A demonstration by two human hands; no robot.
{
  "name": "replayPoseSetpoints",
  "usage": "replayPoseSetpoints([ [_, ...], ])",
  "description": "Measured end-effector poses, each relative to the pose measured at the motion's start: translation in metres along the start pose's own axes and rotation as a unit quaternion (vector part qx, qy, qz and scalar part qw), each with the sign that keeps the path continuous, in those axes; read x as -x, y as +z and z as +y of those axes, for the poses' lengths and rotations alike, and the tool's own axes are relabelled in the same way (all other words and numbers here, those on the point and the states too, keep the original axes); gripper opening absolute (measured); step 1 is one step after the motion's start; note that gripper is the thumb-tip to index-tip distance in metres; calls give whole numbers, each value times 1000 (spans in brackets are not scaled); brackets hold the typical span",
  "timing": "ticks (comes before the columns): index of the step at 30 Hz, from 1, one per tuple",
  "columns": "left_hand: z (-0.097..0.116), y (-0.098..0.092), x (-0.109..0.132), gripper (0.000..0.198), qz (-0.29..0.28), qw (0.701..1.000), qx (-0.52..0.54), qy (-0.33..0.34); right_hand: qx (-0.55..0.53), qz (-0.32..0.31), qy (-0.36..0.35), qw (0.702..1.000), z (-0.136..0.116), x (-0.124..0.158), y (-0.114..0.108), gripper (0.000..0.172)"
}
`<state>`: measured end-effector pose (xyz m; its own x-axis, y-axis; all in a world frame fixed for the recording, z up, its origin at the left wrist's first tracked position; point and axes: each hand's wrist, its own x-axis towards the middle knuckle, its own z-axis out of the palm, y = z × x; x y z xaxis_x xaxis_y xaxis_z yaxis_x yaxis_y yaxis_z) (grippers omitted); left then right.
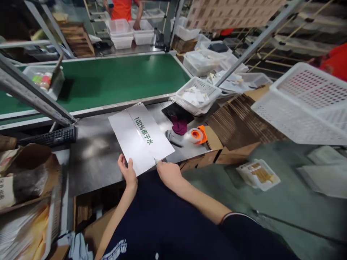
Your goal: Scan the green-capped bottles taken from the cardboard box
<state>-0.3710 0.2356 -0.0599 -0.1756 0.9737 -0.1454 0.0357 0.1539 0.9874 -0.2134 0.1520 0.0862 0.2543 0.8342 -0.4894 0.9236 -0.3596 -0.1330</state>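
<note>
A flat white carton blank (141,139) with green print lies on the steel worktop (92,159), slanted from near left to far right. My left hand (127,173) grips its near left corner, thumb on top. At its near right corner, my right hand (168,173) pinches the edge, fingers closed.
An orange tape dispenser (197,135) and a purple cloth (179,125) lie right of the blank. Stacked brown cardboard (238,122) and white baskets (197,94) stand at right. A green conveyor belt (114,79) runs behind. A keyboard (54,136) sits left. A person in orange (123,9) works far back.
</note>
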Motion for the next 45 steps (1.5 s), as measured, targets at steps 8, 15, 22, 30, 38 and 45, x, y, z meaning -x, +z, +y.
replayPoseSetpoints([
  [8,34,-28,4,88,-189,794,-327,476,-48,402,-240,882,77,17,72,22],
  [15,62,-24,-7,74,-241,673,-353,604,-68,495,-366,785,96,-25,103,19],
  [22,41,-23,-6,76,-202,665,-284,660,-80,495,-390,772,96,-44,121,21],
  [30,12,-28,-11,68,-232,702,-258,621,-101,402,-374,829,101,-48,127,35],
  [38,0,-33,-11,55,-190,739,-265,590,-124,351,-351,859,94,-48,126,38],
  [45,-1,-36,-2,42,-202,759,-303,541,-202,347,-142,905,150,-35,121,38],
])
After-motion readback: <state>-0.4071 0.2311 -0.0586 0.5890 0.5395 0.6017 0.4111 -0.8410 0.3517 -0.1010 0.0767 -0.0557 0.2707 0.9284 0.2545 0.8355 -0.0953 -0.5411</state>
